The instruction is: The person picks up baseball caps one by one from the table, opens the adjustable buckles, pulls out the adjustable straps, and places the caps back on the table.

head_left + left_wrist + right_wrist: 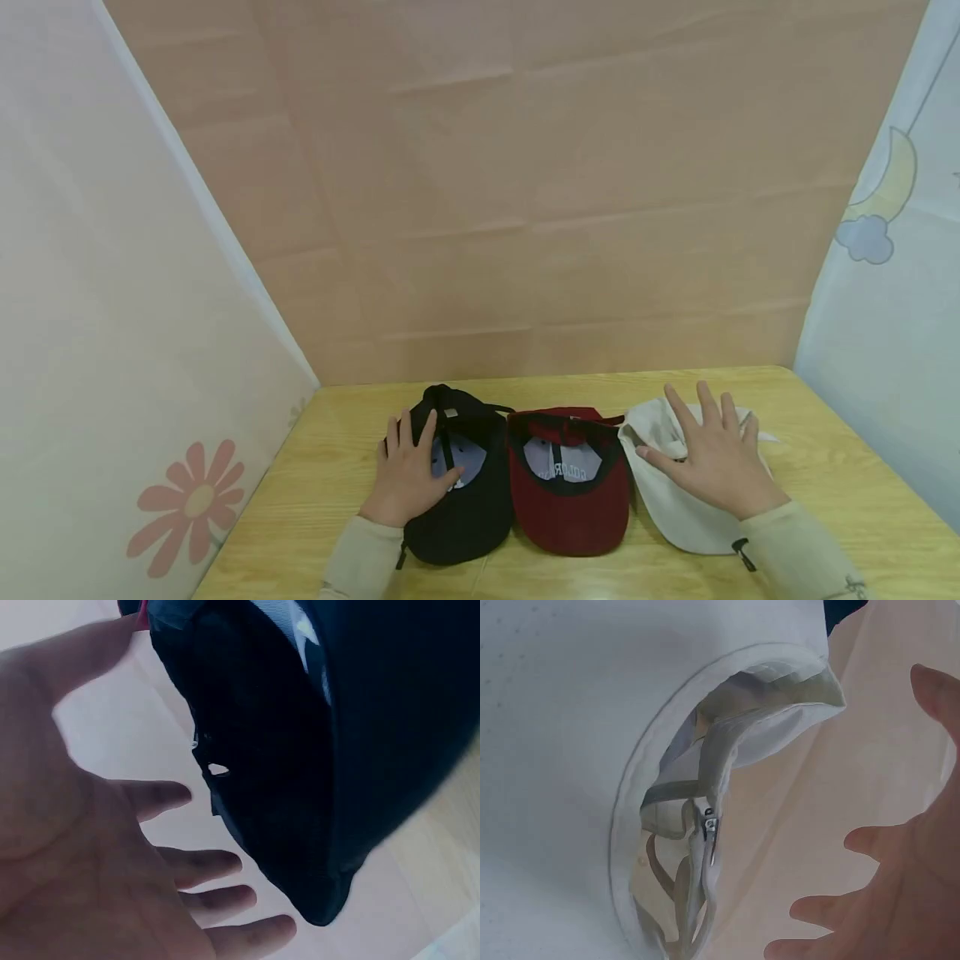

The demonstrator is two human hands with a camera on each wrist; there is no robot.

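Note:
Three caps lie side by side on the table, undersides up and brims toward me. At the left is a black cap (465, 533), in the middle a dark red cap (572, 521), at the right a white cap (667, 504). My left hand (408, 479) is over the left side of the black cap, fingers spread; in the left wrist view its palm (90, 855) faces the cap. My right hand (716, 458) hovers over the white cap, fingers straight and apart. The right wrist view shows the white cap's strap buckle (709, 823) beside those spread fingers.
The wooden table (337, 433) runs back to a brown backdrop (525, 208). A white sheet with a pink flower (198, 500) borders the left side. Another sheet, bearing a moon and cloud (866, 239), stands at the right.

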